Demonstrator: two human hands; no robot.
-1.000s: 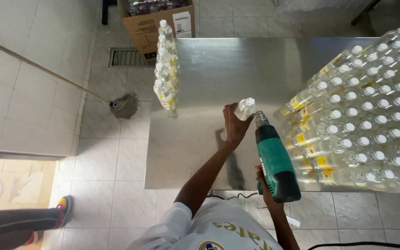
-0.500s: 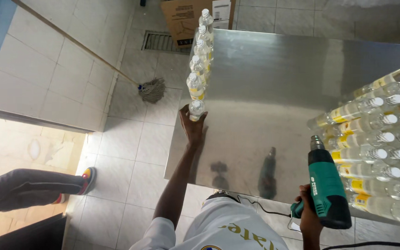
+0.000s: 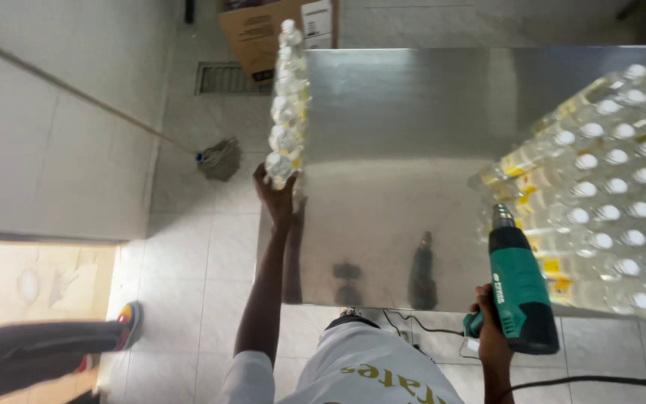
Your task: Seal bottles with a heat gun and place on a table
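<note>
My left hand reaches to the left edge of the steel table and touches the near end of a wrapped row of clear bottles standing along that edge. My right hand grips the handle of a green and black heat gun, its nozzle pointing away from me toward a big block of clear, white-capped bottles with yellow labels on the right side of the table.
A cardboard box stands on the tiled floor beyond the table. A mop with a long handle lies on the floor at left. Another person's leg and shoe are at the lower left. A black cable hangs below the table edge.
My left hand has moved from the big block of bottles to the row at the table's left edge. The heat gun has drawn back toward me at the right.
</note>
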